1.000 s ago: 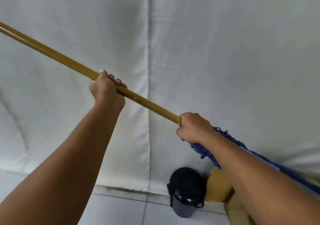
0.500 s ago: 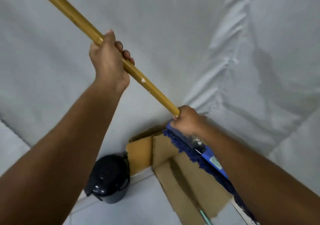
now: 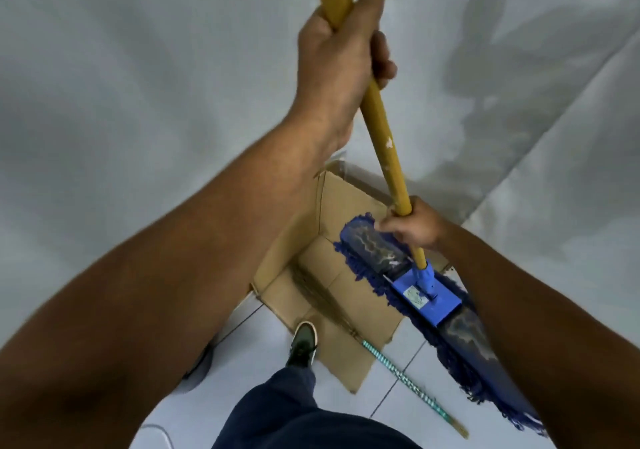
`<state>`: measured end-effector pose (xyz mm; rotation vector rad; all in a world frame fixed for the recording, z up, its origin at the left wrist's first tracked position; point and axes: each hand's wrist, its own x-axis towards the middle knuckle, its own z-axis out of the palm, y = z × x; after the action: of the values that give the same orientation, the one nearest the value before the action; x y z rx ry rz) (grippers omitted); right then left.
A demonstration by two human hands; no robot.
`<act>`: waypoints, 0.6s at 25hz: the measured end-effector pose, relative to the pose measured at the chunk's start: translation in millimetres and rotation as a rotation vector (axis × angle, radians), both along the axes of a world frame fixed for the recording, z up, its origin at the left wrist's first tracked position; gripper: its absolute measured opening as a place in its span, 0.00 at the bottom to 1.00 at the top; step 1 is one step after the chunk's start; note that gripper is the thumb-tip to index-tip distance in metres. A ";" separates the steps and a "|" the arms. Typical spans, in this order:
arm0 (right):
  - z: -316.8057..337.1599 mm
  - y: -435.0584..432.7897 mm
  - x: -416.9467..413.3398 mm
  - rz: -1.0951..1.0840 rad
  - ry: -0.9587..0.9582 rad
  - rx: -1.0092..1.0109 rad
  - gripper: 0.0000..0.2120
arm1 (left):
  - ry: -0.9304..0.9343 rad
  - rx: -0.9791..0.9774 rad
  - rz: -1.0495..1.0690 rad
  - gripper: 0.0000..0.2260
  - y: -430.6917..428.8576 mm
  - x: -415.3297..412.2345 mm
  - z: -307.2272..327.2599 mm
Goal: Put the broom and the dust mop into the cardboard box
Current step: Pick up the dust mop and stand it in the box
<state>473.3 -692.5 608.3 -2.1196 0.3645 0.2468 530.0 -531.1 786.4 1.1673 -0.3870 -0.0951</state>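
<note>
I've got the dust mop (image 3: 420, 287) steep now, nearly upright, its blue head hanging over the open cardboard box (image 3: 301, 241), far end of the head above the box mouth, near end sticking out past the box's right side over the floor (image 3: 391, 376). Can't tell if the fringe touches the cardboard or just hovers. The near tip of the head is cut off behind my right forearm, and the top of the yellow handle (image 3: 379, 126) runs out of frame.

Left hand (image 3: 341, 57) is clenched round the handle high up, thumb laid along it. Right hand (image 3: 414, 227) grips the handle low, just above the blue head; fingers mostly hidden, but it's wrapped on.

Broom (image 3: 398, 370): bristle end lies inside the box, hard to make out, blurry; its striped stick pokes out across a front flap onto the tiles, tip near the bottom edge.

My shoe (image 3: 303, 344) stands at a folded-down flap, trouser leg (image 3: 304, 417) below. Something dark low left, mostly behind my left arm, can't ID. White cloth (image 3: 138, 85) backs it all.

Vs. 0.5 s ago: handle swung from a slant to near vertical, mop head dropped lower over the box, view tipped down so the box interior and broom stick show.
</note>
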 end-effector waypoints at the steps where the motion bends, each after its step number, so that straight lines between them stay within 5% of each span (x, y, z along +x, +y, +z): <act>1: -10.2 -13.3 12.2 -0.025 0.023 0.045 0.14 | -0.006 0.015 -0.081 0.13 -17.1 17.0 -2.1; 4: -45.3 -42.8 49.5 -0.072 0.067 0.130 0.08 | 0.007 0.115 -0.236 0.12 -63.2 64.9 -14.1; 10: -89.5 -57.9 104.0 -0.252 0.072 -0.122 0.15 | 0.143 0.358 -0.370 0.11 -135.4 130.7 -80.6; 15: -121.5 -53.8 127.4 -0.529 0.048 -0.090 0.09 | 0.120 0.354 -0.593 0.11 -164.5 161.6 -134.2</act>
<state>600.7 -746.3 486.8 -2.0223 0.9572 -0.0295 691.6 -695.6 652.2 1.3535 -0.6171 -0.7728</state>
